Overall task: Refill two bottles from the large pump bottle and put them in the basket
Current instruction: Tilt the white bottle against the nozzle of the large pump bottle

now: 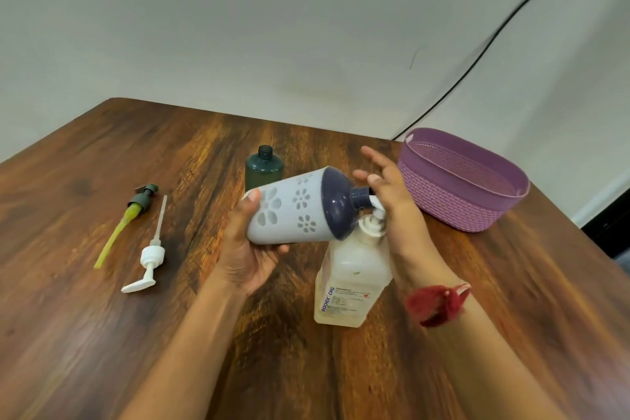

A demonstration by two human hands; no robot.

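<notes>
My left hand [247,249] grips a white bottle with flower cut-outs and a dark blue top [296,208], tilted on its side with its open neck against the white pump spout of the large pump bottle [351,283]. My right hand [392,201] rests on that pump head with its fingers straight. The large bottle stands on the wooden table [102,317] and holds pale liquid. Behind the white bottle stands a dark green bottle [263,170], uncapped. A purple basket [460,181] sits at the right with nothing visible inside.
A green pump head with a yellow tube [126,218] and a white pump head with a clear tube [151,252] lie on the table at the left. A black cable [494,41] runs down the wall behind the basket. The table's right edge lies just past the basket.
</notes>
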